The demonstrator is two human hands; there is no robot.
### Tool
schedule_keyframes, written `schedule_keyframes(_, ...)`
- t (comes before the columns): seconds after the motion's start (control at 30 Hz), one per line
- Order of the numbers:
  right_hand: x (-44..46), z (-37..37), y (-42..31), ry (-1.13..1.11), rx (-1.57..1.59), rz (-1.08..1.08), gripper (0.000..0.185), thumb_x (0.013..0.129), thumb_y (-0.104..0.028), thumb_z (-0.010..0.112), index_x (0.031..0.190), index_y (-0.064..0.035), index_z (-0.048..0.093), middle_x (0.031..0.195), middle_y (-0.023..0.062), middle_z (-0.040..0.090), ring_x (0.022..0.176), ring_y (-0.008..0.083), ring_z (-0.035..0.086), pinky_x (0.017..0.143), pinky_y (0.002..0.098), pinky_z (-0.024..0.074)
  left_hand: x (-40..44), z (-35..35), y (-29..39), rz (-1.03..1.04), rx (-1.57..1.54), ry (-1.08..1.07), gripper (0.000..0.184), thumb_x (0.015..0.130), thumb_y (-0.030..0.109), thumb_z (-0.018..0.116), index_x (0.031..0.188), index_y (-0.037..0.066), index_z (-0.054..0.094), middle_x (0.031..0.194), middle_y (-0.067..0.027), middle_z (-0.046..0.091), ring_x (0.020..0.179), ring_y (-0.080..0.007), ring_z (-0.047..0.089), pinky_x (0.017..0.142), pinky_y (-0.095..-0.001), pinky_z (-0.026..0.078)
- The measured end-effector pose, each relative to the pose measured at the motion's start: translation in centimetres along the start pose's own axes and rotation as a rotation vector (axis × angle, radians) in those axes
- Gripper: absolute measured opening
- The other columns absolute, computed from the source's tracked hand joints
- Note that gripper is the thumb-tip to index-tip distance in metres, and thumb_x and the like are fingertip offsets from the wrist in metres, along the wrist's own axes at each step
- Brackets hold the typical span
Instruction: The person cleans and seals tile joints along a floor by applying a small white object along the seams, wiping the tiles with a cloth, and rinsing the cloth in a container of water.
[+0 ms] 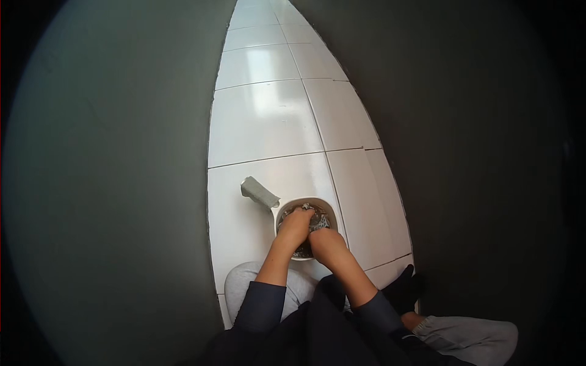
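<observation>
A pale round container point(304, 201) with a grey-green wrapped handle point(260, 192) sticking out to the upper left stands on the white tiled floor. Inside it lies a dark mass with shiny, light bits point(320, 221). My left hand point(297, 223) reaches into the left side of the container, its fingers bent down toward the contents. Close beside it, my right hand point(326, 241) is over the right side, its fingers curled and mostly hidden. What either hand holds, if anything, cannot be made out.
White tiles point(262, 134) run forward in a narrow strip between dark grey walls point(122, 183) on both sides. My legs in light grey trousers point(470, 338) are folded near the container, with a dark-covered foot point(400, 287) at the right.
</observation>
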State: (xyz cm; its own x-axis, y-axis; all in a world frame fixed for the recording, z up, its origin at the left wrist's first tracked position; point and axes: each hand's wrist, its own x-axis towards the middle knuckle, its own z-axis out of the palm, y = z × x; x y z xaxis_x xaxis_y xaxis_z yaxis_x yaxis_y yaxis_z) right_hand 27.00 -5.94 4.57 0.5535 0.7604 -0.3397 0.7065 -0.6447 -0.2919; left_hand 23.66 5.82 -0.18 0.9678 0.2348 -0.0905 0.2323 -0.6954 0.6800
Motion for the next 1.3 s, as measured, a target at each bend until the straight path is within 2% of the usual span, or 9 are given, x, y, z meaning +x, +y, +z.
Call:
schedule_keyframes(0.13,-0.7,-0.5,-0.3,-0.025,-0.021,-0.005,0.016,0.074,-0.004,0.052,0.08,0.0007,0.067,0.08,0.0205,0.065,0.073,0.0363,0.065,0.066,0.0444,0.0524,0.3,-0.1,0.5,-0.049,-0.018,0.027,0.019,0.083,0.003,0.049,0.101,0.001,0.054,0.105,-0.0283,0.055,0.097,-0.0432,0.057,0.081,-0.0477,0.047)
schedule_keyframes(0.3,-2.6,1.2,-0.2,0.4,0.135,-0.048,0.014,0.077,-0.002,0.052,0.086,-0.0006,0.062,0.091,0.0166,0.063,0.072,0.0348,0.063,0.063,0.0431,0.0518,0.0,-0.8,2.0,-0.123,-0.109,0.075,0.024,0.092,0.021,0.047,0.101,-0.001,0.048,0.098,-0.03,0.054,0.095,-0.046,0.052,0.083,-0.0501,0.041)
schedule_keyframes(0.53,-2.8,1.5,0.9,0.44,0.156,-0.178,0.013,0.073,0.0,0.054,0.085,-0.0016,0.058,0.082,0.0128,0.059,0.073,0.0318,0.063,0.062,0.0414,0.052,-0.3,-0.7,1.6,-0.19,-0.468,0.039,0.03,0.087,0.016,0.049,0.11,-0.003,0.044,0.106,-0.0325,0.053,0.1,-0.0445,0.053,0.088,-0.0453,0.041)
schedule_keyframes(0.63,-2.7,1.3,1.1,0.411,0.146,-0.224,0.013,0.073,0.0,0.055,0.086,-0.0022,0.058,0.081,0.0127,0.06,0.072,0.0317,0.063,0.06,0.0408,0.0518,-0.5,-0.3,0.9,-0.068,-0.468,0.05,0.034,0.084,0.012,0.053,0.114,-0.003,0.047,0.109,-0.0281,0.056,0.103,-0.0389,0.055,0.09,-0.0401,0.043)
schedule_keyframes(0.7,-2.6,1.2,1.1,0.43,0.174,-0.239,0.012,0.075,-0.002,0.056,0.086,-0.0031,0.057,0.08,0.012,0.059,0.069,0.0317,0.062,0.058,0.04,0.0516,-0.7,-0.7,0.6,0.049,-0.423,0.126,0.031,0.082,0.012,0.058,0.109,-0.003,0.056,0.106,-0.0219,0.062,0.1,-0.0334,0.06,0.087,-0.0369,0.045)
schedule_keyframes(0.83,-2.9,1.2,1.4,0.456,0.276,-0.266,0.015,0.077,-0.007,0.059,0.092,-0.0056,0.06,0.085,0.0111,0.062,0.069,0.0324,0.062,0.059,0.0389,0.0522,-0.9,-0.7,1.0,0.011,-0.401,0.215,0.025,0.082,0.016,0.059,0.1,-0.001,0.064,0.098,-0.017,0.066,0.096,-0.0304,0.063,0.084,-0.0347,0.047)
schedule_keyframes(1.1,-3.0,1.4,1.8,0.498,0.305,-0.296,0.012,0.076,-0.005,0.062,0.087,-0.0047,0.059,0.082,0.0108,0.06,0.068,0.0325,0.062,0.058,0.0397,0.0513,-0.5,-0.9,2.4,-0.072,-0.273,0.23,0.029,0.087,0.027,0.056,0.083,-0.001,0.062,0.082,-0.021,0.062,0.077,-0.0343,0.061,0.068,-0.0407,0.045)
schedule_keyframes(1.23,-3.1,1.5,1.8,0.524,0.311,-0.304,0.012,0.075,-0.005,0.062,0.087,-0.0052,0.058,0.079,0.0107,0.059,0.066,0.032,0.061,0.057,0.0397,0.0509,-0.9,-0.9,2.9,-0.07,-0.37,0.26,0.036,0.087,0.03,0.056,0.074,-0.004,0.057,0.077,-0.0224,0.058,0.078,-0.0406,0.056,0.071,-0.0436,0.043)
schedule_keyframes(1.3,-3.1,1.7,1.9,0.512,0.26,-0.323,0.012,0.075,-0.005,0.063,0.087,-0.0054,0.058,0.078,0.0108,0.059,0.065,0.031,0.061,0.056,0.0388,0.051,-0.8,-0.3,2.1,-0.02,-0.411,0.248,0.023,0.085,0.019,0.061,0.077,-0.002,0.058,0.077,-0.0142,0.062,0.075,-0.0247,0.064,0.066,-0.0354,0.049)
